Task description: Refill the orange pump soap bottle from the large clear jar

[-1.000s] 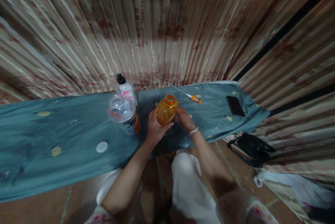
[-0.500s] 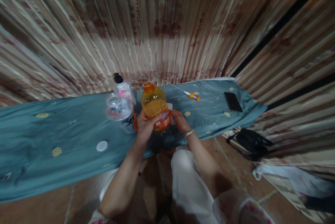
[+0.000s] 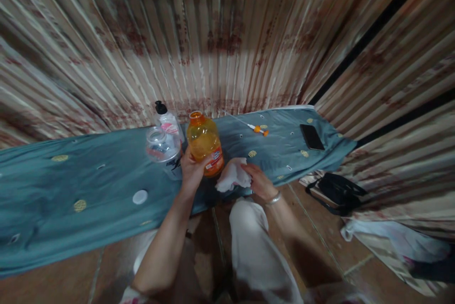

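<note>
Head view only. Bottle (image 3: 204,145), orange and uncapped, is standing upright near the front edge of the worktop (image 3: 71,176), at about its middle. The left hand (image 3: 192,169) is wrapping around the bottle's lower part, fingers closed on it. The right hand (image 3: 259,181) is sitting just to the right of the bottle, apart from it, and is clutching a crumpled white cloth (image 3: 232,177); the cloth is lying close to the bottle's base, though whether it is touching is hard to tell. A bracelet is showing on the right wrist.

Just left of the bottle, a clear jar (image 3: 163,150) is standing open, and behind it a white bottle with a black cap (image 3: 166,119). A white lid (image 3: 140,197) is lying further left, toward the front edge. Near the back edge a small orange tool (image 3: 259,129) is lying, and a phone (image 3: 312,136) toward the right end.

Judging from this, wiping of the bottle is looking partly done: the bottle is held steady and cloth is in hand, while the bottle is lacking its cap and the jar its lid.
</note>
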The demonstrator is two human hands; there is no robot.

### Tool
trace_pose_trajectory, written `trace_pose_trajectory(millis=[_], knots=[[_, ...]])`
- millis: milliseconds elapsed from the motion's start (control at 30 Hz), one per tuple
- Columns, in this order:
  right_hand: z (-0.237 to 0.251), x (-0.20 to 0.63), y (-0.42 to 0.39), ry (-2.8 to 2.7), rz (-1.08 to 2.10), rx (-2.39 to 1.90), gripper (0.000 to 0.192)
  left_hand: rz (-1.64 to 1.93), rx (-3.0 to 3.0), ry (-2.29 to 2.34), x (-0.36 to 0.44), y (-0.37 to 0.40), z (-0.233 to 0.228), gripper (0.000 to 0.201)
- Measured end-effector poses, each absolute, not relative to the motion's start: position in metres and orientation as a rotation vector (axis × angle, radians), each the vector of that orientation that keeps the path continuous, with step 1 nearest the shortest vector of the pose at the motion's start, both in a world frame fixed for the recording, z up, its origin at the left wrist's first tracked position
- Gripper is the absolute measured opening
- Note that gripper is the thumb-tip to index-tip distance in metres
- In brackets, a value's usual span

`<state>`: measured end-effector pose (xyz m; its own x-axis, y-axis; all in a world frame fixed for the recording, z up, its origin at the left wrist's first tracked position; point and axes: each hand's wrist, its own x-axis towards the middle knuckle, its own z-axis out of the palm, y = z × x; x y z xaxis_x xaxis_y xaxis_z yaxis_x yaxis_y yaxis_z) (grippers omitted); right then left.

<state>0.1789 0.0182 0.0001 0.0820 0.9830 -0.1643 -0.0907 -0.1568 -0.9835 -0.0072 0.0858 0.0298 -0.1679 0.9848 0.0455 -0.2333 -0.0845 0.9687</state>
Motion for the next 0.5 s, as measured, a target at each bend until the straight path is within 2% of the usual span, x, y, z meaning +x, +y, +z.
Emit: trace_pose_trajectory(millis=[133,367,500], knots=[[0.011,0.200,0.042,-1.116,1.041,-1.387,0.048,1.441,1.035,1.144,-0.006,0.088,0.020,0.056],[0.006,0.191,0.077,-1.615,0.713,-1.511,0.017,1.363,1.120,1.195,-0.004,0.088,0.008,0.054],[-0.004,0.183,0.064,-1.918,0.670,-1.501,0.018,1.354,1.150,1.230,-0.008,0.088,0.006,0.054]])
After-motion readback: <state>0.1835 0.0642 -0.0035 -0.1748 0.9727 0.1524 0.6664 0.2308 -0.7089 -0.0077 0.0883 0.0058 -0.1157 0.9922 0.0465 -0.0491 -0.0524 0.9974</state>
